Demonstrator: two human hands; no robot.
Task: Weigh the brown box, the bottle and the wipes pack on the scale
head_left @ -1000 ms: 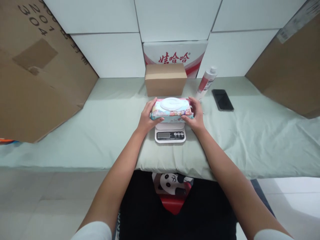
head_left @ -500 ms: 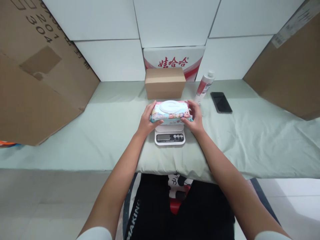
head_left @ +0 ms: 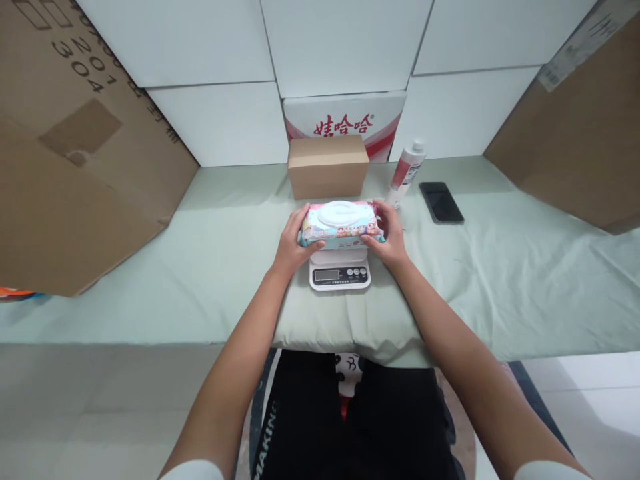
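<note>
I see both my hands clasping a pastel wet-wipes pack (head_left: 341, 225) with a white oval lid, left hand (head_left: 291, 245) and right hand (head_left: 390, 238) at its ends, atop the scale (head_left: 340, 272). The scale's platform is hidden, its display unreadable.

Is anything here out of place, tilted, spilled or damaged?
Nothing is spilled or damaged. One oddity: the white bottle leans tilted beside the small cardboard box, not upright. The left hand and right hand grip the ends of the wipes pack level over the scale. The phone lies flat.
</note>
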